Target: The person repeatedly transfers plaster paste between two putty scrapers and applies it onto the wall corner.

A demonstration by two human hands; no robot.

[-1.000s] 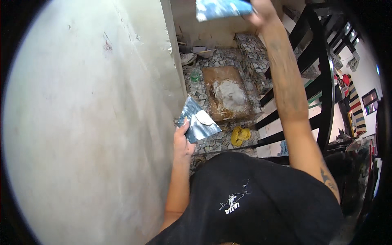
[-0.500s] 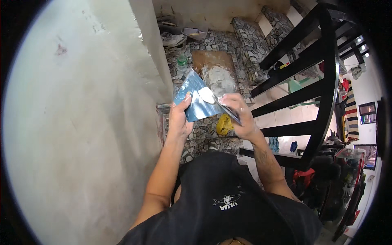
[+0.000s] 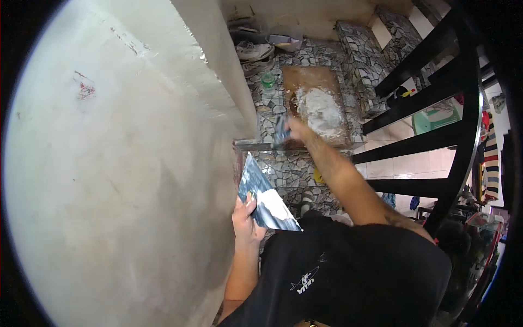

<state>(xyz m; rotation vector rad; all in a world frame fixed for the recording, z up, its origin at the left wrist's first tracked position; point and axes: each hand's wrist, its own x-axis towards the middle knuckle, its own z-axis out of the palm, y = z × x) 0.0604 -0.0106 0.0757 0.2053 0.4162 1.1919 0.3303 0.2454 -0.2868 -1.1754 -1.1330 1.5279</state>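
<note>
Left hand (image 3: pixel 248 219) has its fingers clamped on a blue plate (image 3: pixel 251 180) with white paste (image 3: pixel 275 205) — right hand (image 3: pixel 296 129) grips a pretty blurry scraper (image 3: pixel 280 131) near the brown board (image 3: pixel 306 78).

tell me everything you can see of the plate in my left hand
The plate is flat and sharp-cornered, shiny blue-grey like metal. Whitish streaks smear its face; thick white paste lies toward its right edge. Near the wall, one corner points upward in view; your left hand grips its left side, thumb on top.
</note>
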